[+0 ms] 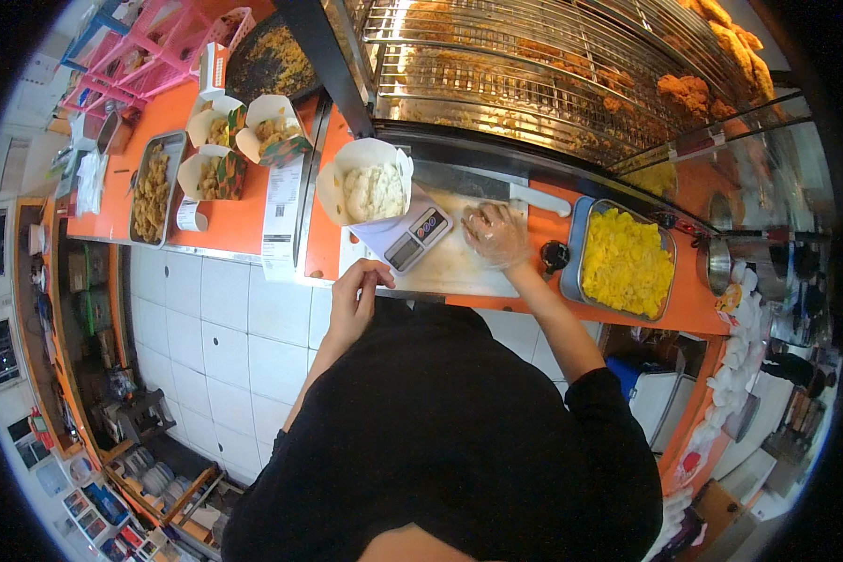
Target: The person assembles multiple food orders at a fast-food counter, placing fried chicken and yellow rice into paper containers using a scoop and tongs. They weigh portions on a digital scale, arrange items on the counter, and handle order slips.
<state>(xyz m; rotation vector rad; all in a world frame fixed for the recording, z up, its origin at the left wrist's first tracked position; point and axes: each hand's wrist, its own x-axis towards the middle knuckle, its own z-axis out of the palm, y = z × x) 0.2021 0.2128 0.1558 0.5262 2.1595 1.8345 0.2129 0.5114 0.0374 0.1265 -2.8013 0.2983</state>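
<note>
A kitchen scale (405, 234) with a display stands on the orange counter, partly over a pale cutting board (464, 272). On the scale sits an open paper takeaway box (331, 195) filled with white rice (373, 192). My left hand (354, 292) is at the counter's front edge, just below the scale, its fingers curled in and nothing visible in them. My right hand (496, 234) wears a clear plastic glove and is over the board, right of the scale. Its fingers are bunched together; whatever is in them is hidden. A knife with a white handle (539, 199) lies behind it.
A tray of yellow food pieces (628, 264) and a small black object (554, 254) are right of my hand. Left are filled takeaway boxes (273, 131), a tray of fried pieces (153, 192) and paper receipts (279, 211). A lit display case (525, 70) borders the counter's back.
</note>
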